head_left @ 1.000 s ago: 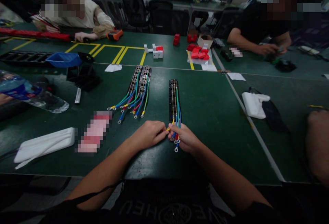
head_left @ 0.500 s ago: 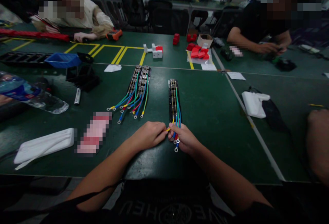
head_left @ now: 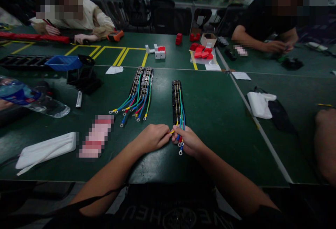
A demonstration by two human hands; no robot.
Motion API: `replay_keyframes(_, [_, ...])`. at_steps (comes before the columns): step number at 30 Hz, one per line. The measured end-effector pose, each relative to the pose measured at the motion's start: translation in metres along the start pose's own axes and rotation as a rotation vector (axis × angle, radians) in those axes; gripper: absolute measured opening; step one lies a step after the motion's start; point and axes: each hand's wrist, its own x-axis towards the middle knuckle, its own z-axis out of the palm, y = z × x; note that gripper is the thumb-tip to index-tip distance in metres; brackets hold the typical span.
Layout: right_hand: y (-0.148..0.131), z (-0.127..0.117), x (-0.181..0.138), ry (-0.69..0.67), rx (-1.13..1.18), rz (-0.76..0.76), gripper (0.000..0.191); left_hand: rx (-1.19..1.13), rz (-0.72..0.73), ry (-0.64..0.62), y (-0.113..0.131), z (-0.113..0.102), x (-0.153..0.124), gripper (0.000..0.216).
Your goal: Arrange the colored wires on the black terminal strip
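A long black terminal strip (head_left: pixel 176 99) lies on the green table in front of me, with coloured wires running down its right side. My left hand (head_left: pixel 156 137) is closed in a pinch on the end of a yellow wire (head_left: pixel 172 132) at the strip's near end. Beside it, my right hand (head_left: pixel 189 140) is closed around the wire bunch, thumb on top. Blue and red ring terminals (head_left: pixel 180 148) stick out below its fingers. Farther left lie two similar strips (head_left: pixel 141 83), their wires fanned toward me and ending in ring terminals.
At left are a plastic bottle (head_left: pixel 34 97), a white power strip (head_left: pixel 47 150), a marker (head_left: pixel 78 99) and a blue bin (head_left: pixel 64 62). Red parts (head_left: pixel 201 52) and white blocks (head_left: pixel 159 53) sit farther back. Two co-workers sit across; another person's arm (head_left: pixel 325 145) is at right.
Both hands keep their hold on the wires with almost no movement. The whole view has shifted very slightly.
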Motion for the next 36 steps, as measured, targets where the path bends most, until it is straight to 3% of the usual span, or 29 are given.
replay_keyframes(16, [-0.0005,0.0016,0.0002,0.013,0.041,0.002,0.03,-0.012,0.006,0.056,-0.0021,0.0037,-0.0014,0.024])
replay_keyframes(27, [-0.0024,0.0035,-0.001,0.014,0.068,-0.003,0.03,-0.029,-0.01,0.0,-0.003,0.0028,-0.0007,0.025])
replay_keyframes(36, [-0.0014,0.0022,0.0003,0.041,0.071,0.003,0.031,0.029,0.041,0.054,-0.0063,0.0026,-0.0014,0.026])
